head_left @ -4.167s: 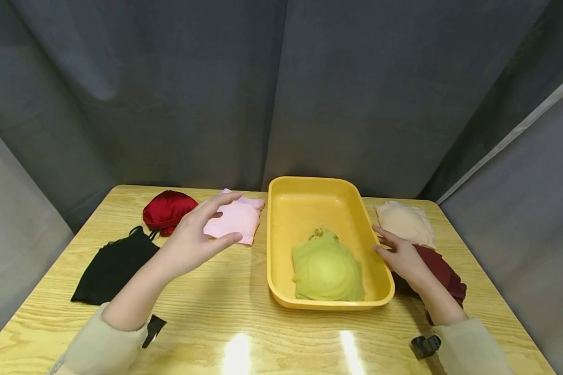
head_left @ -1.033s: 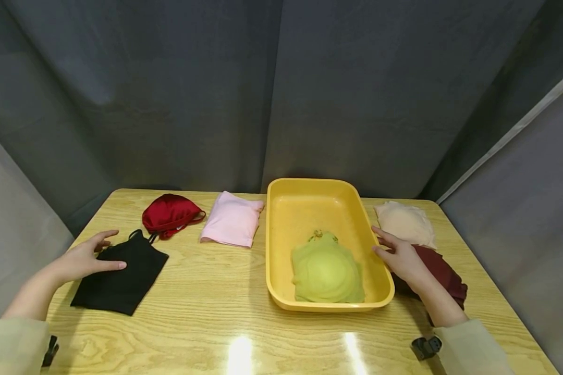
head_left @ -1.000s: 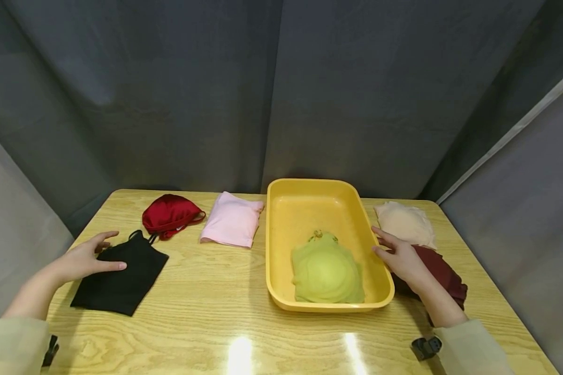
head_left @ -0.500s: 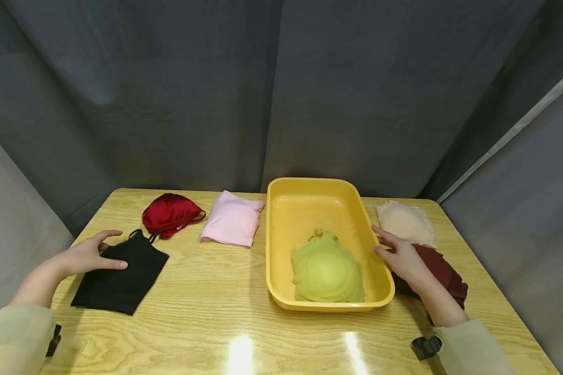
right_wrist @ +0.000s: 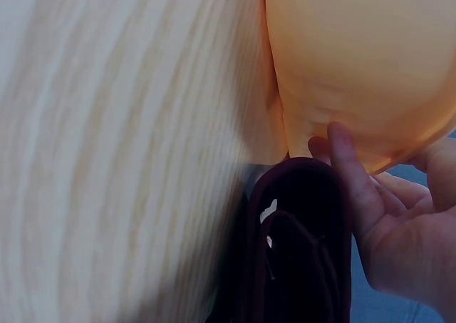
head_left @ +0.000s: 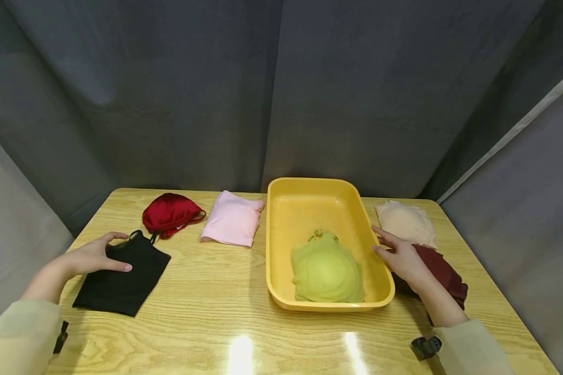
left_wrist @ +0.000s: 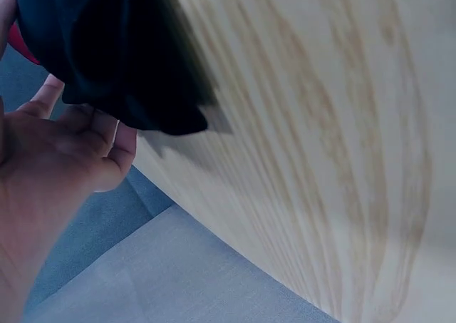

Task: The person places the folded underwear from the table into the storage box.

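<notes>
In the head view my left hand [head_left: 86,258] grips the left side of a black strappy top [head_left: 124,284] lying on the table; its thumb lies across the cloth. In the left wrist view its fingers curl at the edge of the black cloth [left_wrist: 128,59]. My right hand [head_left: 401,260] rests against the right side of a yellow tub [head_left: 277,260], its fingers touching the outer wall, as the right wrist view shows. Inside the tub lies a yellow-green bra [head_left: 328,268] with gold-coloured rings or clasps at its top.
A red satin bra [head_left: 169,213] and a folded pink garment [head_left: 232,219] lie at the table's back left. Right of the tub lie a beige padded garment [head_left: 405,224] and a maroon one [head_left: 441,273], partly behind the right forearm. Grey curtains [head_left: 192,94] stand behind the table.
My left hand has moved from above the pink garment to the black top at the left. Lately hand and black top have shifted slightly right. My right hand and the tub stay put.
</notes>
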`<state>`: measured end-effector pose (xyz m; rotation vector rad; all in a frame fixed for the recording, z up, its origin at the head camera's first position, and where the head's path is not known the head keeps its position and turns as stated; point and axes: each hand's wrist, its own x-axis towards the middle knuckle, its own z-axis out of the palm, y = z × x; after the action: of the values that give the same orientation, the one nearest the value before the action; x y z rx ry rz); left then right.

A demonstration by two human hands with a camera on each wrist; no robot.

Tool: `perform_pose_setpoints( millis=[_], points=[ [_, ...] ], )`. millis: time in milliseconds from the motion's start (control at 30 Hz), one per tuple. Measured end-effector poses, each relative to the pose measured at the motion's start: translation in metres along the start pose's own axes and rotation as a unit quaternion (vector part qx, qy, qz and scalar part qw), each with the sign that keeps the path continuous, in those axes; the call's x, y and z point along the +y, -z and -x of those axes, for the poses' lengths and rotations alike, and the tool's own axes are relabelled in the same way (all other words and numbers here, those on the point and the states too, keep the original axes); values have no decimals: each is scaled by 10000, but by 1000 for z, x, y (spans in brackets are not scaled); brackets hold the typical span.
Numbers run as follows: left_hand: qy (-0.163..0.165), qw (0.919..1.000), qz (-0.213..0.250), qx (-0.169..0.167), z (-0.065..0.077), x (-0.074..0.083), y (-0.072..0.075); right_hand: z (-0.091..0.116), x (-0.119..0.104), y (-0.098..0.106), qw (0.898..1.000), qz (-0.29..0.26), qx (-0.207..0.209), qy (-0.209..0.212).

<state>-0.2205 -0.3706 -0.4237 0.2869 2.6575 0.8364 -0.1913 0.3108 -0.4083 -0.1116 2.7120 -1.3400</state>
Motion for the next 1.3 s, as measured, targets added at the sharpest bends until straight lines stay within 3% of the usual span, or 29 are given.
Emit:
perform_pose_setpoints(
  millis=[600,900,1300],
  points=[
    [-383,9986,252,268,4,6,4,0,-1,0,10000,8,59,-56],
    [-366,9984,-138,398,9,14,9,0,-1,0,10000,-80,21,-41],
    [-595,9958,-351,604,16,31,17,0,1,0,9999,-90,39,-55]
  ],
)
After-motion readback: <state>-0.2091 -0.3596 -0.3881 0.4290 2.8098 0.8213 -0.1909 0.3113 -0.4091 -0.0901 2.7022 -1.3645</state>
